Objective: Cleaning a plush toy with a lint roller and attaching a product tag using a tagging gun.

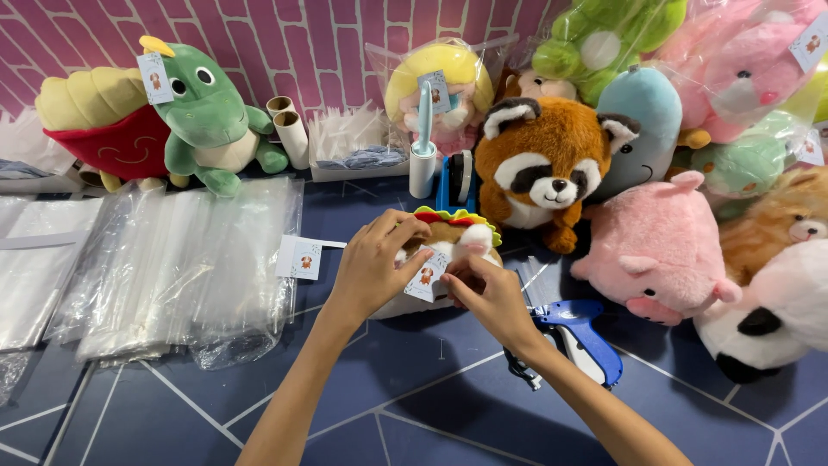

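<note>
- Two bare forearms reach up from the near edge toward a small plush toy point(453, 235) with a red-and-yellow frill.
- Left hand point(373, 266) curls over the toy's left side, fingertips pressed on its top.
- Right hand point(493, 295) pinches a white paper tag point(425, 277) against the toy's front.
- Just right of that hand, a blue tagging gun point(580, 335) lies on the blue floor point(414, 397).
- Left of the hands, clear plastic bags point(177, 267) are stacked, a loose tag point(302, 258) between.
- Beyond the toy sits a raccoon plush point(543, 168).
</note>
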